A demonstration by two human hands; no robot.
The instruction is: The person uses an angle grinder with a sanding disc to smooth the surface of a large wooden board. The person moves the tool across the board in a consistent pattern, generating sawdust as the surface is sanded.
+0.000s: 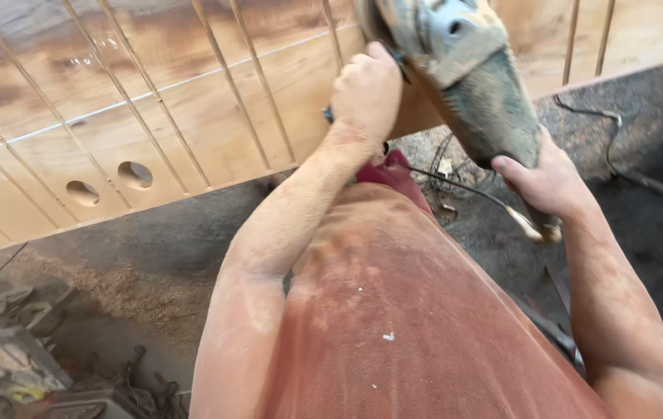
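Note:
A dusty grey-green angle grinder (467, 74) is raised over a large wooden panel (153, 116) with long carved grooves and two round holes. My left hand (366, 93) is closed on the grinder's side handle near its head. My right hand (545, 182) grips the rear of the grinder's body, where the power cord (463, 186) comes out. The grinder's disc is mostly cut off by the top edge of the view. My dust-covered red shirt (417, 318) fills the lower middle of the view.
Sawdust (122, 291) lies heaped on the dark floor below the panel. Dusty tools and scraps (13, 357) sit at the lower left. Cables (618, 124) run over the dark floor at the right.

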